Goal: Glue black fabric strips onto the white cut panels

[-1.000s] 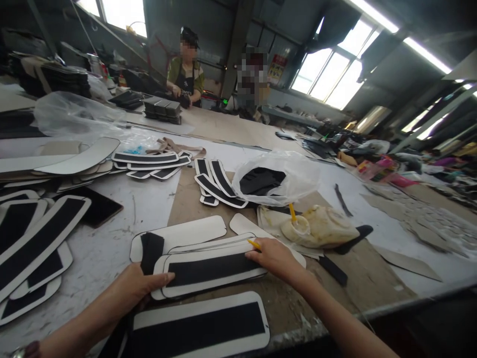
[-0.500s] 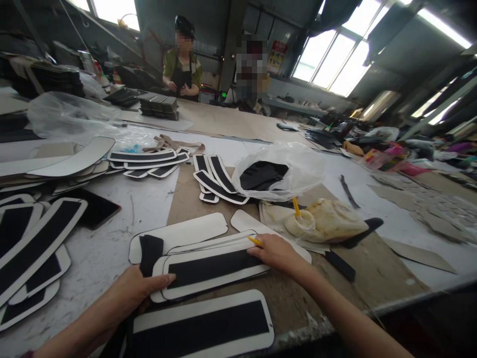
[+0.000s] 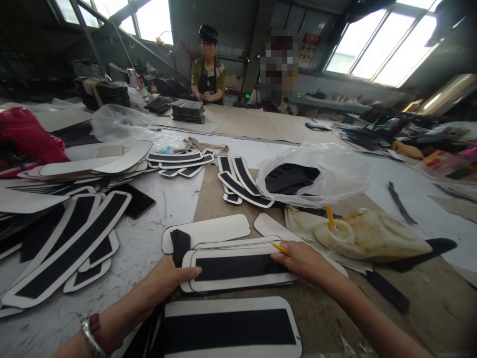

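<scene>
Black-striped panel (image 3: 238,269) held at both ends

Head view: the black-striped panel lies atop similar pieces, over brown sheet (image 3: 210,196), before the person. The left hand (image 3: 166,279) clamps its left end, thumb on top, other fingers mostly hidden. The right hand (image 3: 303,259) closes its fingers around a yellow stick (image 3: 279,248), resting on the right end. Probably light, thin and bendable; best gripped by the pale rims.

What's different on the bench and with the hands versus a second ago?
The view has swung left, bringing a red item into sight at the left edge. The co-worker's hands, apart half a second ago, are now together. Unchanged: left hand on the top panel's left end, right hand holding the yellow tool at its right.
</scene>
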{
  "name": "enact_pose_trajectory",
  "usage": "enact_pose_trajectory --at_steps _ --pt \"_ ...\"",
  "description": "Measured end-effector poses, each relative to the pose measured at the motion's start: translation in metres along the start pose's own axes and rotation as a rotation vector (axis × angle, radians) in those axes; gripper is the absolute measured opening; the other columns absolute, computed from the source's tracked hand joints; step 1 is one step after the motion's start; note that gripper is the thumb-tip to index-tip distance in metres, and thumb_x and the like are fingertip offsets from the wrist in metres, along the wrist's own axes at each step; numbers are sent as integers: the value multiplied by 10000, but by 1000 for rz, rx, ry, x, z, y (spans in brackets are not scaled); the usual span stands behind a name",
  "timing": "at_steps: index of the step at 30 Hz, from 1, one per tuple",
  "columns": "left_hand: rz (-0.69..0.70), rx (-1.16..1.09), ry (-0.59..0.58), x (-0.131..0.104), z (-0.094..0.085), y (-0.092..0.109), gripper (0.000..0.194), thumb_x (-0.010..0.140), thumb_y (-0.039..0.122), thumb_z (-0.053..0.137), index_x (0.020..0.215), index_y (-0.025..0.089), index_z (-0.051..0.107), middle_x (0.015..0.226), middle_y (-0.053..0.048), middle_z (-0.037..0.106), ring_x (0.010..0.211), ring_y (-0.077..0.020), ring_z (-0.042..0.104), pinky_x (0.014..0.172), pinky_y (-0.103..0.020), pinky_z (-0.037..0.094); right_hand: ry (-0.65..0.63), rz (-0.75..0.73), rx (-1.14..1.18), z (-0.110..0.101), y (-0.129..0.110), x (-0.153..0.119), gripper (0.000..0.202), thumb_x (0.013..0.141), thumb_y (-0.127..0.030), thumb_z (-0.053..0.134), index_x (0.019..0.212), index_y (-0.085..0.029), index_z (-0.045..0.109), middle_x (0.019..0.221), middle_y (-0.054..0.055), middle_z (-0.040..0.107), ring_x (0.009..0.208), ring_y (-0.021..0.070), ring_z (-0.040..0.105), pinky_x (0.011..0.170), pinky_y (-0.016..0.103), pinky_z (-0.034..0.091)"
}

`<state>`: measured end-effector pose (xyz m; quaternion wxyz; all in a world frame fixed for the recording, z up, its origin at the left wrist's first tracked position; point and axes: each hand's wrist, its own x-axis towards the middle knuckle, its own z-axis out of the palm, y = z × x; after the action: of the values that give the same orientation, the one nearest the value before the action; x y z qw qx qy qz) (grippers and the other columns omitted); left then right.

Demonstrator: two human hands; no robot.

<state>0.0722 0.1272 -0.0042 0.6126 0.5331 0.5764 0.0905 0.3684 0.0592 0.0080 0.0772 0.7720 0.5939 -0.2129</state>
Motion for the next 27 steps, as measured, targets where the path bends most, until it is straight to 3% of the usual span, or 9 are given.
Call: enact_pose_trajectory --at_steps 7,11,16,20,24,27 --pt "53 121 23 4 3 -7 420 604 564 603 569 168 468 397 49 398 365 -98 353 388 -229 264 172 126 -193 -10 -3 -16 431 782 -563 469 846 -167 628 869 121 662 839 277 602 646 309 391" --pt "91 114 35 10 4 -13 429 562 584 604 566 176 473 363 59 365 339 -98 319 373 -230 228 292 249 -184 -14 10 -29 390 872 -479 366 854 -171 604 835 109 658 809 249 610 630 293 385" --pt "90 96 31 19 3 -22 481 507 644 601 542 185 462 360 50 374 323 -103 318 363 -238 222 460 189 -54 -5 15 -45 309 919 -332 322 839 -179 578 849 77 632 819 200 583 710 272 375" --pt "92 122 17 21 1 -25 471 543 631 591 536 174 476 357 39 384 329 -105 340 366 -236 245 474 85 63 11 7 -50 244 902 -277 358 864 -189 582 885 60 611 839 189 562 752 267 370" --pt "110 84 -2 18 1 -24 421 585 576 599 597 167 499 387 37 417 336 -108 354 363 -234 270 530 123 168 13 0 -50 178 853 -322 439 793 -182 530 812 54 594 768 201 543 708 291 372" --pt "130 27 -21 12 2 -20 404 586 549 614 662 164 519 433 42 437 349 -101 344 360 -225 252 476 144 359 2 -4 -49 224 805 -400 478 730 -188 478 685 18 556 636 175 507 611 275 374"
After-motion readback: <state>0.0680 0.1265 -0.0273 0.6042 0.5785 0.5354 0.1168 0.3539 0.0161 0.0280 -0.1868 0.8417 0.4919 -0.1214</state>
